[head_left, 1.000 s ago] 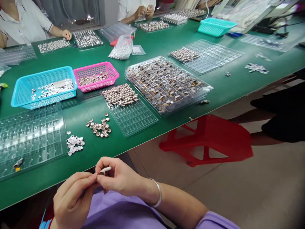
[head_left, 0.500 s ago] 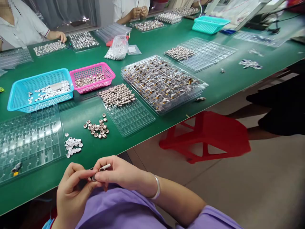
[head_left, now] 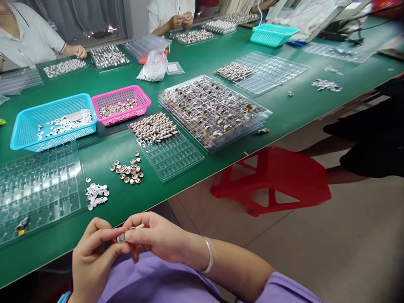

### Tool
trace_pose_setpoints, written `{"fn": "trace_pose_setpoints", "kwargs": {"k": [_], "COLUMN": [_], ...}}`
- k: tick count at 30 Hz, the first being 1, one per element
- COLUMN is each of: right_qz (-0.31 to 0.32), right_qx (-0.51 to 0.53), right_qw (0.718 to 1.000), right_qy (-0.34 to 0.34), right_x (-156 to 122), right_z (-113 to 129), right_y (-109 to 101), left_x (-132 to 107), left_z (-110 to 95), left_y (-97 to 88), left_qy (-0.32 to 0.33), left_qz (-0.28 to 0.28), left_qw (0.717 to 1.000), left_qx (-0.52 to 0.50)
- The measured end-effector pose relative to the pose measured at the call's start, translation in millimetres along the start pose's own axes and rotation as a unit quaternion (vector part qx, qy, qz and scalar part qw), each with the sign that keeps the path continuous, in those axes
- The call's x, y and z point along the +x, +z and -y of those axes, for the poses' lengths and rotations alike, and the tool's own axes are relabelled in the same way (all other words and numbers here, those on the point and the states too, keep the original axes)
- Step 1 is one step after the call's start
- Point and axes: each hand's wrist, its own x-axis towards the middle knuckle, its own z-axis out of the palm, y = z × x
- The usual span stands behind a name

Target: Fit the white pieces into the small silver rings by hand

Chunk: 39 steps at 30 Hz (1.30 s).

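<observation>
Below the table's near edge, my left hand (head_left: 91,261) and my right hand (head_left: 156,236) meet over my lap. Together their fingertips pinch a small round metal part (head_left: 121,238), with a thin white piece (head_left: 139,227) sticking out from the right fingers. On the green table (head_left: 104,147) just beyond them lie a pile of small white caps (head_left: 96,195) and a pile of brownish round caps (head_left: 128,169). A clear compartment tray (head_left: 38,185) sits to the left, holding one small part (head_left: 22,223).
A blue basket (head_left: 52,121) and a pink basket (head_left: 121,105) hold small parts. Clear trays (head_left: 213,110) with many pieces cover the middle. Other people's hands (head_left: 179,20) work at the far side. A red stool (head_left: 273,179) stands under the table on the right.
My hands have sunk slightly and drawn closer together. The round metal part now shows between the fingertips, and the white piece is tucked further into my right fingers.
</observation>
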Motion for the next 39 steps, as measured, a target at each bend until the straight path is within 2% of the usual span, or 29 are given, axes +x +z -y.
{"fn": "trace_pose_setpoints", "kwargs": {"k": [4, 9, 19, 23, 28, 33, 39], "right_qz": [0.009, -0.002, -0.007, 0.036, 0.085, 0.119, 0.139], "right_qx": [0.0, -0.01, -0.017, -0.001, 0.047, 0.089, 0.13], "right_qw": [1.0, 1.0, 0.999, 0.999, 0.995, 0.989, 0.982], "right_qy": [-0.006, -0.012, -0.026, -0.034, -0.013, -0.01, -0.001], "right_x": [-1, -2, -5, -1, 8, 16, 19], "right_z": [1, 1, -2, -7, -20, -35, -43], "right_y": [1, 3, 3, -3, -15, -22, -23], "left_x": [-2, -4, -4, -4, -2, 2, 4], "left_z": [4, 4, 3, 1, -13, -25, -30], "left_y": [-0.9, -0.7, -3.4, -5.0, -3.2, 3.1, 5.8], "left_qy": [-0.039, -0.038, 0.077, 0.112, 0.181, 0.213, 0.219], "left_qz": [0.003, 0.011, 0.041, 0.055, 0.059, 0.045, 0.048], "left_qw": [0.998, 0.998, 0.996, 0.992, 0.972, 0.953, 0.946], "left_qx": [-0.041, -0.049, -0.002, 0.02, 0.136, 0.208, 0.233]}}
